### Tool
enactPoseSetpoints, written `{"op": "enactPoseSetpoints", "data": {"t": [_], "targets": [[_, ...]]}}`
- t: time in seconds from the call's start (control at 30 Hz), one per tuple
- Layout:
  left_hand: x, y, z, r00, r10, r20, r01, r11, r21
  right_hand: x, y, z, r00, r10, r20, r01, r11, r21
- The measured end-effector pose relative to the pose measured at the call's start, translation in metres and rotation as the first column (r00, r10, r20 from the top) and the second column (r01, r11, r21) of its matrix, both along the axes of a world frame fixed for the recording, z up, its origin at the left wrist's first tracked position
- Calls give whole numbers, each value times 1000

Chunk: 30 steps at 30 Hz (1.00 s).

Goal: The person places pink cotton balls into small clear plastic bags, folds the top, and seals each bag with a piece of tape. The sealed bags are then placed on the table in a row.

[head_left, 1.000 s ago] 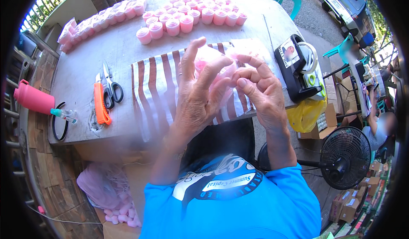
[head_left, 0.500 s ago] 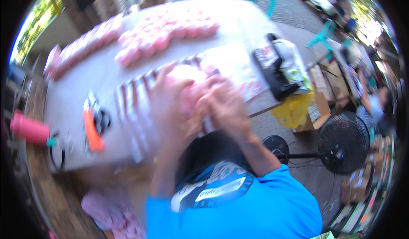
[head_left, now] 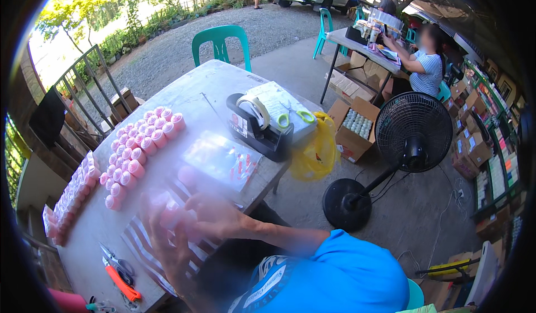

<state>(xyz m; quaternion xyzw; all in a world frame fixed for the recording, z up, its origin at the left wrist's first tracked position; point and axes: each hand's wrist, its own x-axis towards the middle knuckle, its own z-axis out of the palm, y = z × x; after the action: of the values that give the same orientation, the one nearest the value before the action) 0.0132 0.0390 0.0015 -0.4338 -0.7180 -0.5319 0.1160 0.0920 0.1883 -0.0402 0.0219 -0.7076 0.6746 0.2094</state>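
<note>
My left hand (head_left: 162, 243) is curled round a small pink cylinder (head_left: 170, 218) with a paler top. My right hand (head_left: 218, 215) closes on the same piece from the right, fingertips bunched near it. Blur hides its exact kind. Both hands are over a brown-and-white striped cloth (head_left: 137, 240) at the table's near edge. Just beyond them lies another pink piece (head_left: 187, 174). Many similar pink cylinders (head_left: 134, 145) stand grouped further off, and a row of clear-wrapped pink ones (head_left: 72, 196) runs along the left. Clear plastic bags (head_left: 220, 159) lie flat to the right of the hands.
A black tape dispenser (head_left: 259, 126) stands by a white stack with green-handled scissors (head_left: 296, 117). Dark-handled scissors (head_left: 120, 265) and an orange cutter (head_left: 123, 282) lie at lower left. A yellow bag (head_left: 315, 156) hangs off the right edge; a black fan (head_left: 413, 131) stands beyond. Another person sits at a farther table.
The view has swung up and right, showing the yard and farther table. My hands stay together on the pink cylinder over the striped cloth, with the left hand lower beside it.
</note>
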Motion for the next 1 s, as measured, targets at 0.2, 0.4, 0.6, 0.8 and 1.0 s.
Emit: {"op": "enactPoseSetpoints", "data": {"t": [0.2, 0.4, 0.6, 0.8, 1.0], "targets": [[-1, -26, 1, 992, 78, -95, -88, 991, -99, -17, 7, -6, 1000, -14, -11, 15, 992, 126], [22, -28, 16, 876, 389, -287, -441, 886, -146, -19, -22, -15, 992, -80, -97, 94, 985, 146], [41, -31, 6, 854, 495, -164, -520, 829, -206, 16, -38, 21, 997, 73, -16, -71, 993, 99], [33, -24, 0, 851, 508, -132, -524, 835, -166, 10, -14, 25, 999, 34, -40, -30, 994, 103], [23, -31, 0, 952, 300, 50, -299, 954, -36, 2, -7, 40, 995, -46, -89, 52, 997, 63]]}}
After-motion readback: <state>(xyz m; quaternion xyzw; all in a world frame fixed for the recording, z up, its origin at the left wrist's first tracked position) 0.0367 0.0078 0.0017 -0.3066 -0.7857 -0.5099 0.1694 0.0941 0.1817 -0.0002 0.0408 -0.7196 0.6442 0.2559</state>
